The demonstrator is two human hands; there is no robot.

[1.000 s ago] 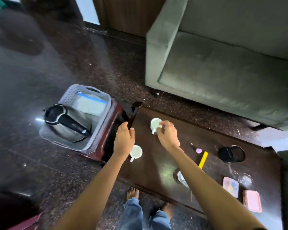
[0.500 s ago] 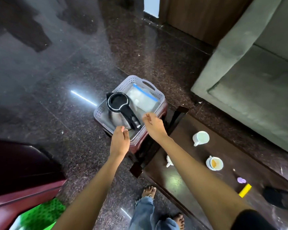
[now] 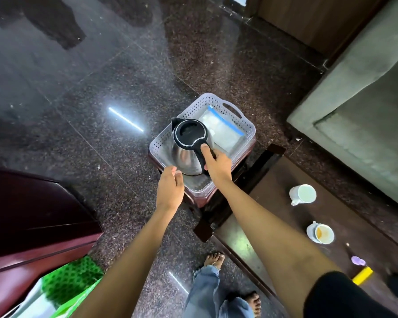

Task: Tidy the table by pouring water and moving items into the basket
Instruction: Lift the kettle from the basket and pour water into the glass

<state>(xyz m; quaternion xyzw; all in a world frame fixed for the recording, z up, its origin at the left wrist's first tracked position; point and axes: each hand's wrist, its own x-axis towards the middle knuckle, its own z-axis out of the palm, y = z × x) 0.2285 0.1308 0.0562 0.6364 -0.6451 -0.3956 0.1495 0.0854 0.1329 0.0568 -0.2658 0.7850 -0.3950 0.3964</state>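
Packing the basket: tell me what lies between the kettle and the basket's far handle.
Head view: a clear zip bag lies flat in the basket, beside the kettle.

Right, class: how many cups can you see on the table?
2. A white mug on the table's sofa side; a stained cup just nearer the camera. The right arm may hide more.

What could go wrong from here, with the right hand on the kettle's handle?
1. The right hand grips the kettle by its handle; if water is inside, a tilted lift could spill onto the zip bag beside it in the basket.
2. The basket sits on a small stool; a sideways pull might shift it, and the left hand is open, not gripping the rim.
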